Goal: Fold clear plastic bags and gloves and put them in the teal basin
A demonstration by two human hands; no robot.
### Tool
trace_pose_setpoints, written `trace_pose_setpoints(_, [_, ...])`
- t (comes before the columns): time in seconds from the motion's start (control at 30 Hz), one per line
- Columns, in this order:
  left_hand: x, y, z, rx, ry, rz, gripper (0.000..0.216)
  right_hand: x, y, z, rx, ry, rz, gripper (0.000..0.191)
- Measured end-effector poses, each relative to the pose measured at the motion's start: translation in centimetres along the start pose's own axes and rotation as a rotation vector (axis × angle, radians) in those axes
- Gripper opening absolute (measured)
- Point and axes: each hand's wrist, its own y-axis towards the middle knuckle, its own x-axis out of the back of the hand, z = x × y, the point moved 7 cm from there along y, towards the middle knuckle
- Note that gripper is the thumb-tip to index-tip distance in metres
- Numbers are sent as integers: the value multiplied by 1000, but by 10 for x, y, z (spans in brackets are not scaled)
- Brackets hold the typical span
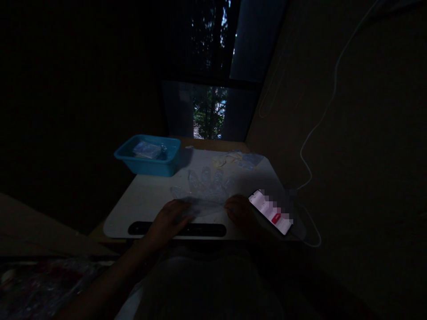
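A clear plastic glove (208, 189) lies on the white tabletop (133, 202), its fingers spread and pointing away from me. My left hand (171, 218) is closed at the left side of the cuff, with the thumb low and the fingers over the film. On the opposite side, my right hand (238, 211) has its curled fingers pinching the cuff's right edge. The cuff stretches between both hands. Dim light hides the details of my right fingers.
A blue plastic basket (151, 169) holding a clear packet (147, 150) stands at the back left. Crumpled gloves and film (233, 158) lie at the back right. Beside my right hand is a lit phone (267, 209). A white cable (335, 80) hangs along the right wall.
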Motion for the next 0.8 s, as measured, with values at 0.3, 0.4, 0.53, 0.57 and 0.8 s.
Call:
trace_pose_setpoints(0.3, [-3,-2,12,-37,0,72,21,-6,-10,-4,32,-15,155,25])
trace_pose_setpoints(0.4, [2,-5,10,-22,-37,64,23,-10,-15,-8,-7,-26,199,26])
trace_pose_setpoints(0.53, [6,-7,8,15,-66,50,24,-7,-17,-15,-121,69,155,25])
trace_pose_setpoints(0.57, [6,-6,9,26,-68,50,25,-5,-16,-17,-151,103,126,25])
trace_pose_setpoints(0.8, [0,0,10,8,-41,67,25,-4,-7,-18,-166,144,105,20])
